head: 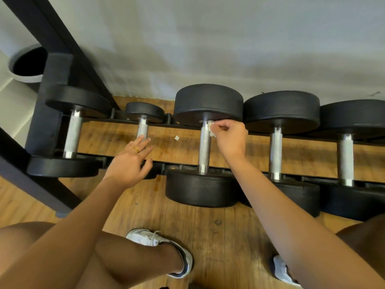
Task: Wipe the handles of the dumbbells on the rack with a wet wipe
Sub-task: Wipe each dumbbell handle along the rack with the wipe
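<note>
Several black dumbbells with silver knurled handles lie side by side on a low black rack [116, 158]. My right hand [230, 138] pinches a crumpled white wet wipe [211, 128] against the far end of the third dumbbell's handle [204, 147], just below its back head. My left hand [130, 161] hovers open, fingers spread, over the near part of the small second dumbbell [142, 128], hiding its front head. It holds nothing and wears a yellow ring.
The rack stands on a wooden floor against a grey wall. A small white scrap [176, 138] lies on the floor between the second and third handles. A black frame post [52, 34] and a grey bin [29, 63] are at the left. My knees and white shoes are below.
</note>
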